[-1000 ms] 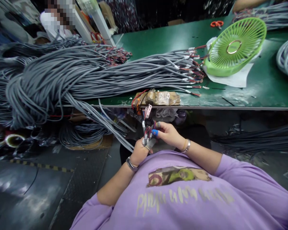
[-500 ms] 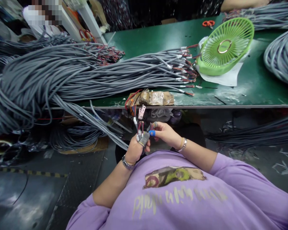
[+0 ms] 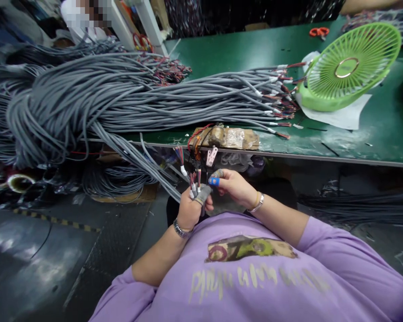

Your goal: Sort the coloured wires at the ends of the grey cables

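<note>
Two hands are working close together just below the edge of the green table (image 3: 372, 134), in front of the person's purple shirt. The left hand (image 3: 190, 210) is closing as a fist around a small bunch of grey cables (image 3: 161, 181), with the stripped ends (image 3: 195, 181) standing up out of the fist; about three or four ends are showing, and the exact count cannot be told. One grey finger cot (image 3: 203, 193) is covering the left thumb. The right hand (image 3: 233, 187) is sitting at 3 o'clock from the left one, its fingers pinching narrowly near the wire ends; whether it is really gripping a wire cannot be told. One blue finger cot (image 3: 214, 181) is showing on it. Each wrist is wearing one band.

At 12 o'clock from the hands, one taped block (image 3: 230, 137) is lying on the table edge, and one pink clip (image 3: 211, 156) is hanging under it. One very big pile of grey cables (image 3: 121, 96) is lying across the table at 11 o'clock. One green fan (image 3: 351, 67) is lying at 2 o'clock, and one pair of orange scissors (image 3: 317, 31) is lying beyond it.
</note>
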The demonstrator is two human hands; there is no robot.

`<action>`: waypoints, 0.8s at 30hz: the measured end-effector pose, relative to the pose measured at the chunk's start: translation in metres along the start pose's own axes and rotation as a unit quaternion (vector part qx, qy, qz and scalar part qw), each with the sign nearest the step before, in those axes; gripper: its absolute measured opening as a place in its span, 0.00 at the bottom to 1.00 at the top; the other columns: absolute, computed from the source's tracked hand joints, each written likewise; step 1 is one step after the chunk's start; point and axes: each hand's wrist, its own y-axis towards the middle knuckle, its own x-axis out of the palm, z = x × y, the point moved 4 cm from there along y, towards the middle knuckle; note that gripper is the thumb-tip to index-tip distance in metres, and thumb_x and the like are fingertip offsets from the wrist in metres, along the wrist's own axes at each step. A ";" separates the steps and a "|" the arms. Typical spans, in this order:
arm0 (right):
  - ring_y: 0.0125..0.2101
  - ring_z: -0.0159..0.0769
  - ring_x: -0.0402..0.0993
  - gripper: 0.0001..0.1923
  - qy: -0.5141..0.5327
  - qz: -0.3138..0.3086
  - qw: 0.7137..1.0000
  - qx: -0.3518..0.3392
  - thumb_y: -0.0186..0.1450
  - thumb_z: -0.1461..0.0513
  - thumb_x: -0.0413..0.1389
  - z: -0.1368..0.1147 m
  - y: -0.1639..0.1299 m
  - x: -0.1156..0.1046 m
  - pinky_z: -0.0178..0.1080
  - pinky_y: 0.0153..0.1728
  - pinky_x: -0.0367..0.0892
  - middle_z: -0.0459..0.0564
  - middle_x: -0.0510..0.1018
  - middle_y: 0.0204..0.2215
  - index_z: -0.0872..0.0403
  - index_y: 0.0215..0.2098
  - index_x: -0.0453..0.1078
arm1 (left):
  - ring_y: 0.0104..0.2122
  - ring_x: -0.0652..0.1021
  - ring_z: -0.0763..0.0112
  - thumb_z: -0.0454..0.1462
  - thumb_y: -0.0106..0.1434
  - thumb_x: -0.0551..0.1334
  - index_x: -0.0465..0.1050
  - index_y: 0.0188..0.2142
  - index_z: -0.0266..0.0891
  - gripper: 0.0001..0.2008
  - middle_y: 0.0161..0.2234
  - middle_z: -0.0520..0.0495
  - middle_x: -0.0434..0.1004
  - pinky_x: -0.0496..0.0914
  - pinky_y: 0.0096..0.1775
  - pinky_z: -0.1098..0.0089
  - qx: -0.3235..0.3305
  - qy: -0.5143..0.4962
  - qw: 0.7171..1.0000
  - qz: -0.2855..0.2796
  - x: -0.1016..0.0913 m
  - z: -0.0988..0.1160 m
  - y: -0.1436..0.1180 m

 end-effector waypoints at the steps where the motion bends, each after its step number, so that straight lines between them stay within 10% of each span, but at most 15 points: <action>1: 0.16 0.22 0.58 0.18 0.006 0.005 1.000 0.001 0.47 0.55 0.68 0.002 0.000 0.000 0.29 0.17 0.57 0.38 0.66 0.15 0.57 0.27 0.68 | 0.15 0.75 0.74 0.48 0.57 0.67 0.69 0.32 0.35 0.18 0.20 0.53 0.75 0.65 0.16 0.78 0.006 -0.015 1.000 0.011 -0.001 0.000 0.000; 24: 0.23 0.28 0.61 0.18 -0.131 -0.019 0.986 -0.103 0.54 0.50 0.64 0.007 -0.007 -0.003 0.34 0.26 0.60 0.43 0.68 0.22 0.56 0.28 0.69 | 0.12 0.68 0.81 0.44 0.52 0.69 0.70 0.28 0.37 0.14 0.16 0.57 0.70 0.63 0.16 0.79 0.022 -0.135 0.988 0.069 -0.002 0.010 0.017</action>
